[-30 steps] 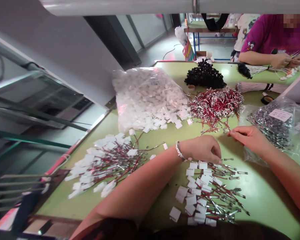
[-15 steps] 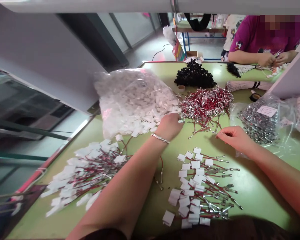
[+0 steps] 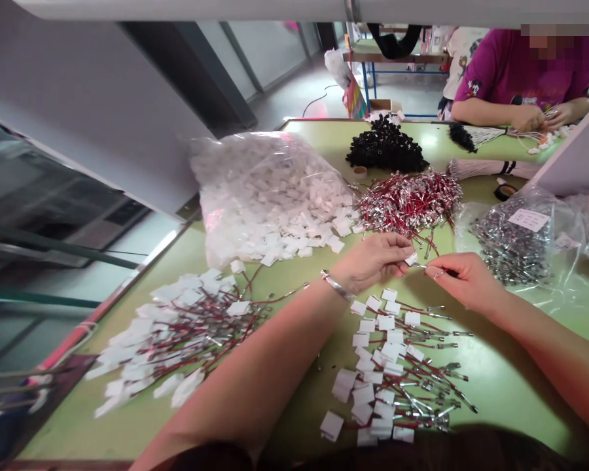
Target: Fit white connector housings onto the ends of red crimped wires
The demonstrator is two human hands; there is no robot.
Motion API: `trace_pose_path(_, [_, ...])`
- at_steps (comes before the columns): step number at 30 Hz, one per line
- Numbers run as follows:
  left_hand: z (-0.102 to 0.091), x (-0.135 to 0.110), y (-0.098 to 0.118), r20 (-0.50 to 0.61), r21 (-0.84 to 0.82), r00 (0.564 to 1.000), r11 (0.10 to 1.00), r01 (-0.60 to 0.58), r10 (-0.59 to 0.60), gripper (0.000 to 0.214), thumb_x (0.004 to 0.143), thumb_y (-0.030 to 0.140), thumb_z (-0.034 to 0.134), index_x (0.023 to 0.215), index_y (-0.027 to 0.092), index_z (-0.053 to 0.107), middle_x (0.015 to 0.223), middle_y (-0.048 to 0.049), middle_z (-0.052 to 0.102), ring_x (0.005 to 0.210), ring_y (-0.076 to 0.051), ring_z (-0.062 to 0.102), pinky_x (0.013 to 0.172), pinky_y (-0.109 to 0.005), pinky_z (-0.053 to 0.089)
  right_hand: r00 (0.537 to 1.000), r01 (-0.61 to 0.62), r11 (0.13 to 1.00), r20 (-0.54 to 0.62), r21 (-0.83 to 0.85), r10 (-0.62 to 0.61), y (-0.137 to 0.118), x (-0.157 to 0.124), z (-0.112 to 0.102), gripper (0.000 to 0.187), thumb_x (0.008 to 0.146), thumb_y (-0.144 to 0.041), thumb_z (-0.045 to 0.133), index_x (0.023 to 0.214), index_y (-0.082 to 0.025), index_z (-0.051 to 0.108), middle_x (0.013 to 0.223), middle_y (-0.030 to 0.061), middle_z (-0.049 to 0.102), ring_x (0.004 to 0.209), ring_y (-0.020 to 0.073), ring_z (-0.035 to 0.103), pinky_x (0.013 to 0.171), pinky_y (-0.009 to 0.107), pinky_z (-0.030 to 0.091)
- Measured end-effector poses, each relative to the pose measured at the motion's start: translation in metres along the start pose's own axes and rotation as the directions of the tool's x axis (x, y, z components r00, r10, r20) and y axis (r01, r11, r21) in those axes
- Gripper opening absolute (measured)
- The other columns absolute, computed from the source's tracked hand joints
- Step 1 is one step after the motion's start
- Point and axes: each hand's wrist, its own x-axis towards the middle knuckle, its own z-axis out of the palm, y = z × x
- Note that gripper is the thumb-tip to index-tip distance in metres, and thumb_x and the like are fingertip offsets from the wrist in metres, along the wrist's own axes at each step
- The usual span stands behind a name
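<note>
My left hand point(image 3: 383, 258) pinches a small white connector housing point(image 3: 411, 259) between thumb and fingers. Close on its right, my right hand point(image 3: 459, 273) grips a short wire with a metal terminal point(image 3: 421, 265), whose tip meets or nearly meets the housing; I cannot tell whether it has gone in. Behind both hands lies a heap of red wires with metal terminals point(image 3: 410, 199). Below them, wires with white housings point(image 3: 387, 353) lie in a loose column on the green table point(image 3: 510, 366). Left of my left forearm is another pile of housed wires point(image 3: 177, 333).
A clear plastic bag of white housings point(image 3: 269, 196) spills open at the left. Behind are a heap of black parts point(image 3: 387, 145) and a tape roll point(image 3: 504, 190). A bag of metal parts point(image 3: 513, 239) lies right. Across the table a co-worker point(image 3: 525, 85) handles white wires.
My left hand has moved right, from the edge of the white housings to my right hand, bringing a housing to the wire. My right hand has hardly moved.
</note>
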Motion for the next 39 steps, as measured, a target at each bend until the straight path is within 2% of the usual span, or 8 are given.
trace_pose_path(4, [-0.001, 0.001, -0.006, 0.004, -0.104, 1.0, 0.995, 0.003, -0.003, 0.012, 0.079, 0.008, 0.064, 0.09, 0.011, 0.06, 0.062, 0.0004, 0.064, 0.053, -0.005, 0.059, 0.053, -0.017, 0.045, 1.0, -0.015, 1.0, -0.009, -0.008, 0.015, 0.001, 0.001, 0.0, 0.031, 0.083, -0.03, 0.047, 0.055, -0.02, 0.046, 0.053, -0.0042, 0.036, 0.054, 0.0102, 0.034, 0.052, 0.026, 0.027])
trace_pose_path(7, [-0.001, 0.0, -0.007, -0.005, -0.102, 1.0, 0.994, -0.024, 0.023, 0.015, 0.078, 0.008, 0.065, 0.09, 0.013, 0.059, 0.065, -0.0004, 0.066, 0.059, -0.008, 0.063, 0.058, -0.018, 0.048, 0.994, -0.111, 0.992, 0.002, 0.066, 0.111, 0.0, 0.002, -0.002, 0.028, 0.083, -0.033, 0.048, 0.058, -0.02, 0.052, 0.051, -0.0048, 0.036, 0.051, 0.0099, 0.033, 0.05, 0.026, 0.026])
trace_pose_path(10, [-0.001, 0.0, -0.009, -0.025, -0.093, 0.997, 0.993, -0.075, 0.073, 0.017, 0.076, 0.009, 0.067, 0.089, 0.014, 0.057, 0.07, -0.0004, 0.068, 0.065, -0.009, 0.065, 0.064, -0.02, 0.05, 0.954, -0.295, 0.93, 0.123, 0.221, 0.273, -0.005, 0.002, -0.004, 0.026, 0.083, -0.036, 0.047, 0.068, -0.019, 0.061, 0.047, -0.0058, 0.04, 0.044, 0.0091, 0.033, 0.046, 0.025, 0.025])
trace_pose_path(13, [0.0, 0.001, -0.011, -0.013, -0.069, 0.995, 0.993, -0.099, 0.099, 0.018, 0.075, 0.012, 0.069, 0.089, 0.014, 0.057, 0.069, 0.0004, 0.067, 0.062, -0.008, 0.064, 0.062, -0.02, 0.048, 0.905, -0.421, 0.832, 0.23, 0.36, 0.359, -0.008, 0.002, -0.003, 0.028, 0.084, -0.037, 0.046, 0.07, -0.019, 0.062, 0.042, -0.0053, 0.045, 0.038, 0.008, 0.032, 0.043, 0.024, 0.024])
trace_pose_path(17, [-0.001, 0.002, -0.011, 0.006, -0.076, 0.993, 0.991, -0.114, 0.114, 0.019, 0.074, 0.013, 0.069, 0.088, 0.015, 0.056, 0.07, 0.0013, 0.066, 0.065, -0.008, 0.064, 0.064, -0.02, 0.049, 0.887, -0.462, 0.734, 0.279, 0.498, 0.368, -0.007, 0.003, -0.001, 0.027, 0.084, -0.036, 0.047, 0.067, -0.02, 0.06, 0.039, -0.005, 0.048, 0.034, 0.0062, 0.031, 0.039, 0.023, 0.021])
trace_pose_path(25, [-0.002, 0.002, -0.011, 0.059, 0.002, 0.986, 0.988, -0.153, 0.153, 0.023, 0.072, 0.014, 0.071, 0.088, 0.015, 0.054, 0.068, 0.0011, 0.066, 0.063, -0.009, 0.063, 0.061, -0.021, 0.047, 0.884, -0.467, 0.628, 0.324, 0.622, 0.336, 0.0, 0.002, -0.001, 0.027, 0.083, -0.037, 0.05, 0.064, -0.02, 0.059, 0.037, -0.0042, 0.05, 0.029, 0.0054, 0.031, 0.034, 0.024, 0.017])
trace_pose_path(33, [0.003, -0.001, -0.008, 0.031, 0.145, 0.981, 0.971, -0.192, 0.189, 0.025, 0.072, 0.022, 0.07, 0.087, 0.017, 0.051, 0.066, 0.0013, 0.066, 0.063, -0.009, 0.063, 0.063, -0.023, 0.048, 0.867, -0.495, 0.658, 0.278, 0.567, 0.413, -0.002, 0.003, -0.002, 0.028, 0.082, -0.034, 0.05, 0.059, -0.021, 0.057, 0.035, -0.004, 0.049, 0.028, 0.0058, 0.031, 0.033, 0.023, 0.019])
trace_pose_path(39, [0.014, -0.002, -0.015, -0.022, 0.41, 0.965, 0.883, -0.231, 0.262, 0.022, 0.07, 0.024, 0.069, 0.083, 0.018, 0.052, 0.07, -0.0013, 0.065, 0.068, -0.014, 0.065, 0.063, -0.027, 0.05, 0.854, -0.521, 0.75, 0.246, 0.408, 0.459, -0.001, 0.002, 0.001, 0.029, 0.085, -0.033, 0.048, 0.06, -0.02, 0.054, 0.035, -0.0049, 0.047, 0.029, 0.0064, 0.032, 0.035, 0.022, 0.022])
